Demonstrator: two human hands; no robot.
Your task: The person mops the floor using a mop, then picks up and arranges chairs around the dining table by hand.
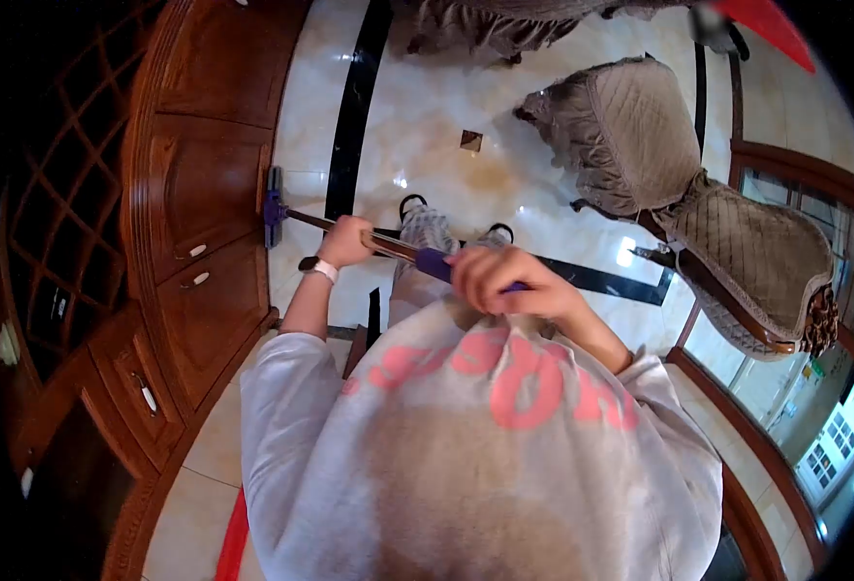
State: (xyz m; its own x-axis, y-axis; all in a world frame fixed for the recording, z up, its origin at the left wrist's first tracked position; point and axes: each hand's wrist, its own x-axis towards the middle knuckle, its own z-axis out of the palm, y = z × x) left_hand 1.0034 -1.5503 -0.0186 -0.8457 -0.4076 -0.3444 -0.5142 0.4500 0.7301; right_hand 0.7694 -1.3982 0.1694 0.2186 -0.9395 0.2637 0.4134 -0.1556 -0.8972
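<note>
A mop (pixel 390 246) with a metal pole and purple grip runs across in front of my body. Its purple head (pixel 273 207) lies on the floor against the base of the wooden cabinet at the left. My left hand (pixel 348 240), with a watch on the wrist, is closed around the pole partway down. Nearer my chest, my right hand (pixel 500 278) wraps around the purple grip at the upper end. Both of my feet stand on the tiles just beyond the pole.
Wooden cabinets (pixel 206 184) with white handles line the left side. A chair (pixel 650 136) in a brown quilted cover stands at the right, and a ruffled cloth (pixel 504 24) hangs at the top. The glossy tiled floor (pixel 417 107) has black stripes. A red strip (pixel 232 542) lies at lower left.
</note>
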